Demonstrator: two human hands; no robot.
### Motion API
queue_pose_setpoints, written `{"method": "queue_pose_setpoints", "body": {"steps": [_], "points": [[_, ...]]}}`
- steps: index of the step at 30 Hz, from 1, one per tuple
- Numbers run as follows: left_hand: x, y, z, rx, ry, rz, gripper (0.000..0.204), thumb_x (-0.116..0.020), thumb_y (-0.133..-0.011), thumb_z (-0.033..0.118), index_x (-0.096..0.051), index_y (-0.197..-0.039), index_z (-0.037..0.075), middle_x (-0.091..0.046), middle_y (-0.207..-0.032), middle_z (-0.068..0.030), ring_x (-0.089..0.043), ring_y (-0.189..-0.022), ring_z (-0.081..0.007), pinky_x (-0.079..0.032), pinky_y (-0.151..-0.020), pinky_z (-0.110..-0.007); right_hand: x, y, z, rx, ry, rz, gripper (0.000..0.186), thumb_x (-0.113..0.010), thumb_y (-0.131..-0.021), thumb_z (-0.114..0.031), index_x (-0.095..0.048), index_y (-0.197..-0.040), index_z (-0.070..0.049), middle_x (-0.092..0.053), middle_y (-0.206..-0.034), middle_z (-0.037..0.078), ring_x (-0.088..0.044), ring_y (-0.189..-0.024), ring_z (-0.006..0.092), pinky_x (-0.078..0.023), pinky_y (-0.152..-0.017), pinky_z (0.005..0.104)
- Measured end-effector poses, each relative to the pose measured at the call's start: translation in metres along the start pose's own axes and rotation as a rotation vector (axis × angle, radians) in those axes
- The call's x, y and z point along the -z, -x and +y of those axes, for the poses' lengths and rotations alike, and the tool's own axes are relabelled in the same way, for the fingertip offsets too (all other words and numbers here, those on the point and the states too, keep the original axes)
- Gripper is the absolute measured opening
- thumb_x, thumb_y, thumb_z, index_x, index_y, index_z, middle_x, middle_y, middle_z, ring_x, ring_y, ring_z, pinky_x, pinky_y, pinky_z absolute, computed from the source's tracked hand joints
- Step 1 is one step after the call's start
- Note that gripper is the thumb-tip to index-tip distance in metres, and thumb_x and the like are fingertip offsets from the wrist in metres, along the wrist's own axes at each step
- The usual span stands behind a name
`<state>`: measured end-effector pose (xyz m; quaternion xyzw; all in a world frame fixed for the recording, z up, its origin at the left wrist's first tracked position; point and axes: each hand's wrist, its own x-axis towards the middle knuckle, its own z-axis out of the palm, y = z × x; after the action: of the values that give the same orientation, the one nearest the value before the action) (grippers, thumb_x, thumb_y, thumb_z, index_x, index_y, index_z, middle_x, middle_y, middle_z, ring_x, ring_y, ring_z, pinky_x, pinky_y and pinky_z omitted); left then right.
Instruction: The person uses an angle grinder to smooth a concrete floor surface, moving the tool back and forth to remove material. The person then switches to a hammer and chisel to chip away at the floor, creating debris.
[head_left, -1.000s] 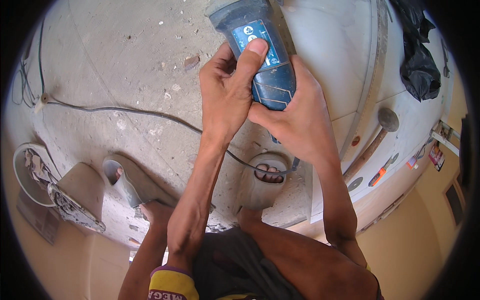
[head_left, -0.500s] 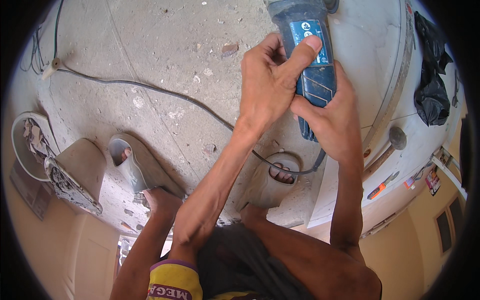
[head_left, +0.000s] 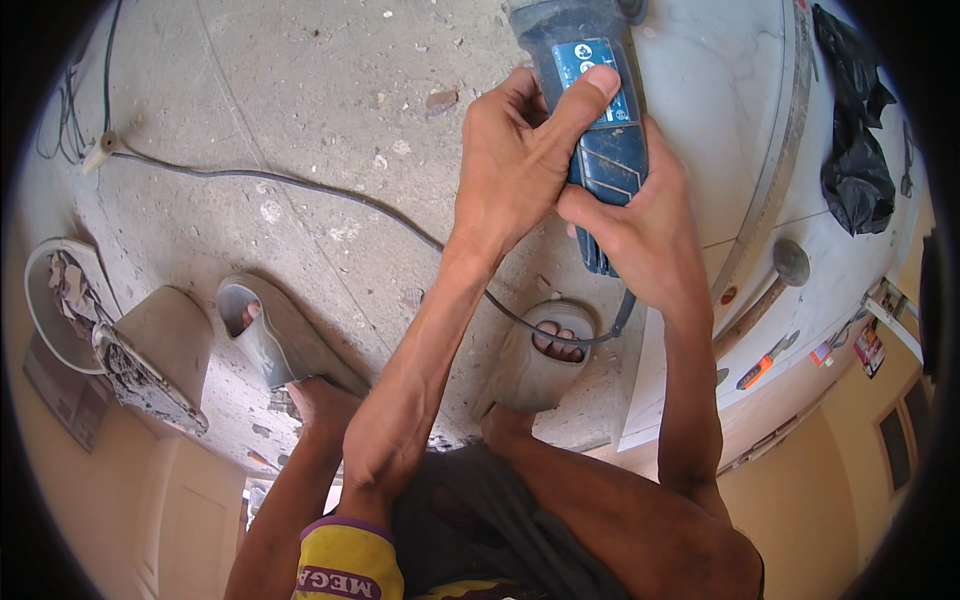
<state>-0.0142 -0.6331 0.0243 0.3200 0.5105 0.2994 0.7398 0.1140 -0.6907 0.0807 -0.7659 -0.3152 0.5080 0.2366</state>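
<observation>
I hold a blue power tool [head_left: 605,160], which looks like an angle grinder, in both hands above the floor. My left hand [head_left: 510,165] has its fingers curled at the tool's left side and its thumb pressed on the blue label. Below it, my right hand [head_left: 650,230] is wrapped round the lower body, thumb across the near side. A black cord [head_left: 400,220] hangs from the lower end and runs across the floor to the left, passing over my right sandal [head_left: 530,375]. The tool's upper end is cut off by the frame edge.
Two buckets [head_left: 165,335] with rubble and residue sit at the left, near my left sandal [head_left: 285,340]. At the right are pale tiles [head_left: 700,60], a long straightedge [head_left: 770,160], a black plastic bag [head_left: 855,170], a mallet [head_left: 790,262] and an orange-handled knife [head_left: 757,370].
Both hands and the tool have moved to the right since a second ago, keeping the same hold. The whole view has also shifted slightly.
</observation>
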Motion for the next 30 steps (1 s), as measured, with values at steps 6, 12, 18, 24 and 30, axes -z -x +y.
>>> {"method": "queue_pose_setpoints", "body": {"steps": [6,12,18,24,30], "points": [[0.0,-0.003,-0.003,-0.006,0.011,0.004,0.057,-0.085,-0.106,0.049,-0.081,-0.116,-0.007,-0.08,-0.09,-0.0101,-0.073,-0.076,-0.0116,-0.06,-0.069,-0.029,-0.003,-0.001,0.002,0.04,-0.012,0.013,0.063,-0.094,-0.079,-0.025,-0.063,-0.125,0.005,-0.074,-0.1,0.018,-0.075,-0.083,0.0268,-0.062,-0.075,0.0427],[0.002,-0.005,-0.006,-0.007,-0.027,0.005,0.056,-0.085,-0.105,0.049,-0.081,-0.113,-0.007,-0.079,-0.088,-0.0083,-0.071,-0.076,-0.0102,-0.058,-0.069,-0.029,-0.003,-0.002,0.006,0.067,0.002,0.022,0.064,-0.094,-0.079,-0.025,-0.063,-0.126,0.006,-0.074,-0.101,0.018,-0.075,-0.083,0.0267,-0.062,-0.075,0.0427],[0.002,-0.003,-0.006,-0.009,0.016,0.008,0.056,-0.085,-0.105,0.049,-0.081,-0.112,-0.007,-0.079,-0.088,-0.0083,-0.071,-0.076,-0.01,-0.058,-0.07,-0.028,-0.005,-0.001,0.001,0.027,-0.008,0.021,0.064,-0.094,-0.079,-0.026,-0.063,-0.126,0.005,-0.074,-0.101,0.017,-0.075,-0.083,0.0273,-0.062,-0.076,0.0434],[0.002,-0.002,-0.008,-0.016,0.005,0.004,0.056,-0.086,-0.105,0.049,-0.081,-0.112,-0.007,-0.08,-0.089,-0.0091,-0.072,-0.077,-0.0105,-0.059,-0.07,-0.028,-0.005,0.0,0.008,0.046,0.022,0.032,0.064,-0.094,-0.079,-0.027,-0.063,-0.125,0.005,-0.074,-0.101,0.017,-0.075,-0.085,0.0269,-0.062,-0.077,0.0437],[0.001,0.0,-0.009,-0.017,0.029,0.009,0.057,-0.086,-0.104,0.049,-0.081,-0.111,-0.008,-0.08,-0.088,-0.0092,-0.072,-0.076,-0.0111,-0.059,-0.069,-0.028,-0.003,0.001,0.006,0.034,-0.021,0.008,0.062,-0.094,-0.079,-0.024,-0.064,-0.125,0.005,-0.074,-0.1,0.017,-0.074,-0.085,0.0263,-0.062,-0.077,0.0432]]}}
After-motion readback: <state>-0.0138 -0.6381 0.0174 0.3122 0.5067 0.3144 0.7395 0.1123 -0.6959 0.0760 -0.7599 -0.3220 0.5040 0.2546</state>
